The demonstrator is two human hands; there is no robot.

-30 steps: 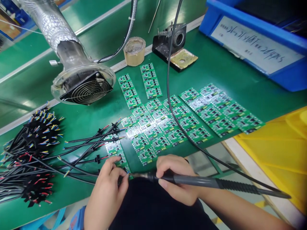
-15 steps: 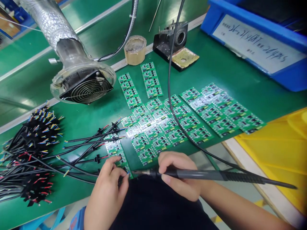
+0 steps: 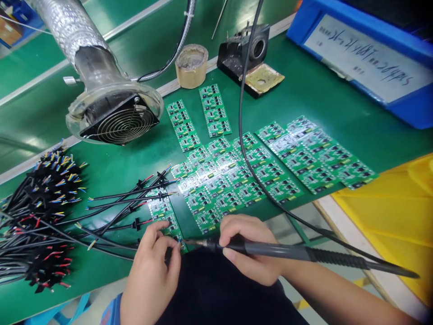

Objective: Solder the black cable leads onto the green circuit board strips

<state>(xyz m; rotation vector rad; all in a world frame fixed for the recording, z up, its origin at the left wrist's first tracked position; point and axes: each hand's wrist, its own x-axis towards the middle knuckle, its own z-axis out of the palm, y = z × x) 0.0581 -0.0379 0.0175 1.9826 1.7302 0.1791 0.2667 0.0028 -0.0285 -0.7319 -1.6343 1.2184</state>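
Note:
My right hand (image 3: pixel 250 248) is wrapped around a soldering iron (image 3: pixel 280 249), its tip pointing left at the lower end of a green circuit board strip (image 3: pixel 161 208). At that same end, my left hand (image 3: pixel 155 262) is closed, thumb and fingers pinching a black cable (image 3: pixel 118 253) whose blue wire end shows at the fingertips. The left index finger rests on the board. Whether the iron's tip touches the wire is too small to tell. Several other black cables (image 3: pixel 117 195) reach across to the strip's left side, with red wire ends lying on it.
Many circuit boards (image 3: pixel 219 180) lie right of the strip. A bundle of cables (image 3: pixel 50 189) is at left, below a fume extractor (image 3: pixel 122 122). Behind stand a tape roll (image 3: pixel 191 72) and an iron stand (image 3: pixel 243 58). A blue bin (image 3: pixel 365 67) and yellow bin (image 3: pixel 389 212) are at right.
The iron's tip has shifted slightly left and up, and its rear end has dipped a little. The blue wire end shows slightly higher at my left fingertips. Both grips are unchanged.

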